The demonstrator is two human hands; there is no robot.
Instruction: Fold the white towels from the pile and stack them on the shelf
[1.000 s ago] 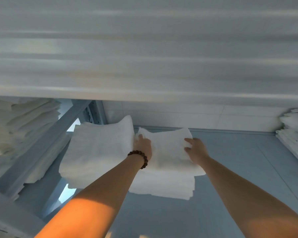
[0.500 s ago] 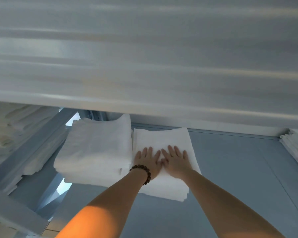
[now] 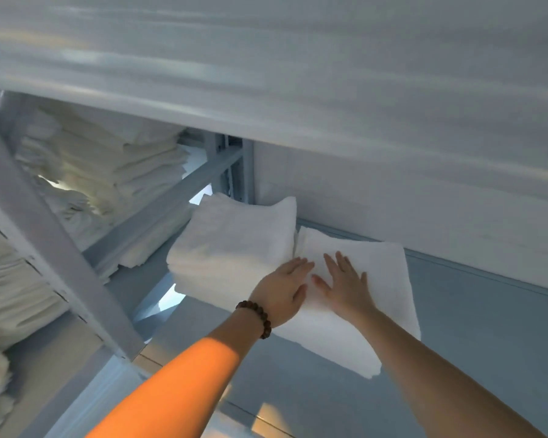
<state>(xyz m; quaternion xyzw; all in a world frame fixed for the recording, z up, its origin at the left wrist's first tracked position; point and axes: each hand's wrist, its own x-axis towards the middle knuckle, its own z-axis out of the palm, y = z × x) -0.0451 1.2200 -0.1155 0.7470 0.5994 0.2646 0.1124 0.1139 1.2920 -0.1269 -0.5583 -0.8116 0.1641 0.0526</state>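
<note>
**Both palms flat on the shelved towels**

The blue-grey metal shelf point(image 3: 472, 327) carries two touching stacks of folded white towels: a taller stack point(image 3: 234, 241) on the left and a lower stack point(image 3: 380, 279) on the right. The left hand point(image 3: 282, 289) and the right hand point(image 3: 342, 282) press straight-fingered on the lower stack. The white linen point(image 3: 108, 172) in the left bay is blurred.

This was a linen storeroom: pale grey-blue metal rack shelves point(image 3: 472, 343) with slotted uprights point(image 3: 57, 248) carried stack upon stack of folded white cloth towels point(image 3: 108, 172).
</note>
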